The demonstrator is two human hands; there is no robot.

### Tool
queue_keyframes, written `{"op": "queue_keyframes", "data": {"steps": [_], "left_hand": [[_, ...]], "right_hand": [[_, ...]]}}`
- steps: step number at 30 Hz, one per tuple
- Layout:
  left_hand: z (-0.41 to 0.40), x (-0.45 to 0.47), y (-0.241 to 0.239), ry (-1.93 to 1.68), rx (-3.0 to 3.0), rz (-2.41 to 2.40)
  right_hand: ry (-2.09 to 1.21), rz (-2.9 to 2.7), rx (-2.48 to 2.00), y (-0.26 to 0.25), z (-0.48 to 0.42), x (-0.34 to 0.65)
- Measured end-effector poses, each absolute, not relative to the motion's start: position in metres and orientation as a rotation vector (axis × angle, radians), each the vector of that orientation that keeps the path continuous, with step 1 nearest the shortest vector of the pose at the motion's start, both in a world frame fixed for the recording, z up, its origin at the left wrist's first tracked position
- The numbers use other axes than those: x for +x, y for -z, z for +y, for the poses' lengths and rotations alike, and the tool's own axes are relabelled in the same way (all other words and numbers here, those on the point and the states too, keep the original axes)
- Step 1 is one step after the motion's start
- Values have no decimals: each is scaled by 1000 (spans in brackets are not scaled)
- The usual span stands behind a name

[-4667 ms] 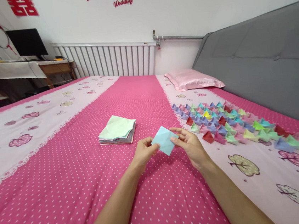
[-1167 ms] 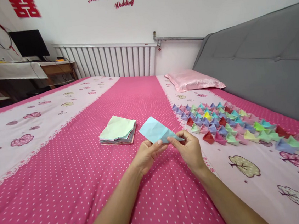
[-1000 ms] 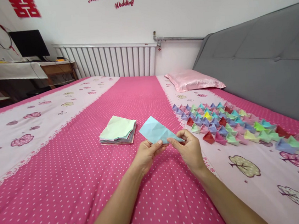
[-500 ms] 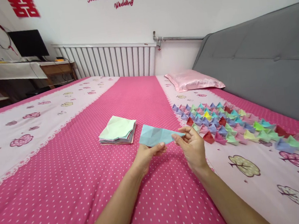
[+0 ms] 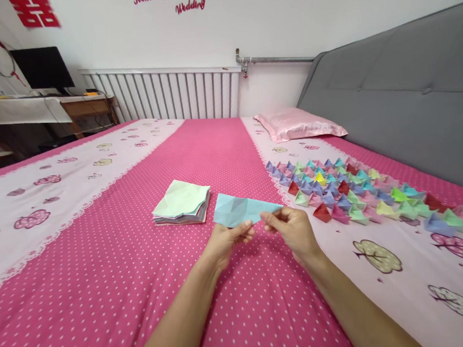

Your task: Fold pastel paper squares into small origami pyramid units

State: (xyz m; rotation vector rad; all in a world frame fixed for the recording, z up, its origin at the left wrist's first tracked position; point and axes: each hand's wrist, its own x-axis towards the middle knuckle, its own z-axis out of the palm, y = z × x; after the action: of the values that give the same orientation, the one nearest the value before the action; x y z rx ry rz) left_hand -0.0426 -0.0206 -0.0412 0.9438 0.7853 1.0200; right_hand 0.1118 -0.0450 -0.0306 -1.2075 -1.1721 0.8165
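A light blue folded paper [image 5: 235,208] is held between both hands above the pink dotted bedspread. It is broad at the left and tapers to a point at the right. My left hand [image 5: 229,242] pinches its lower edge, thumb on the near face. Thumb and fingers of my right hand [image 5: 290,227] are closed on the lower edge near the tapered right end. Just left of the hands lies a stack of paper sheets [image 5: 182,198], pale green on top. To the right, many small folded paper boats [image 5: 343,188] in mixed colours stand in rows.
The bedspread [image 5: 101,275] spreads under everything. A pink pillow [image 5: 297,124] lies by the grey headboard [image 5: 403,78]. Behind the bed stand a white radiator [image 5: 173,94] and a pipe [image 5: 277,59]. A desk [image 5: 18,112] with a monitor [image 5: 43,68] is at the far left.
My right hand has slid slightly left and down along the paper's lower edge, leaving the pointed tip uncovered. The left hand keeps its pinch.
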Motion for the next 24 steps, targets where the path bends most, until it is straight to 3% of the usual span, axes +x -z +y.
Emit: {"op": "queue_keyframes", "data": {"steps": [24], "left_hand": [[-19,-44,39,-983,851,820]], "right_hand": [[-758,-1053,-1198,25,-44,120]]}}
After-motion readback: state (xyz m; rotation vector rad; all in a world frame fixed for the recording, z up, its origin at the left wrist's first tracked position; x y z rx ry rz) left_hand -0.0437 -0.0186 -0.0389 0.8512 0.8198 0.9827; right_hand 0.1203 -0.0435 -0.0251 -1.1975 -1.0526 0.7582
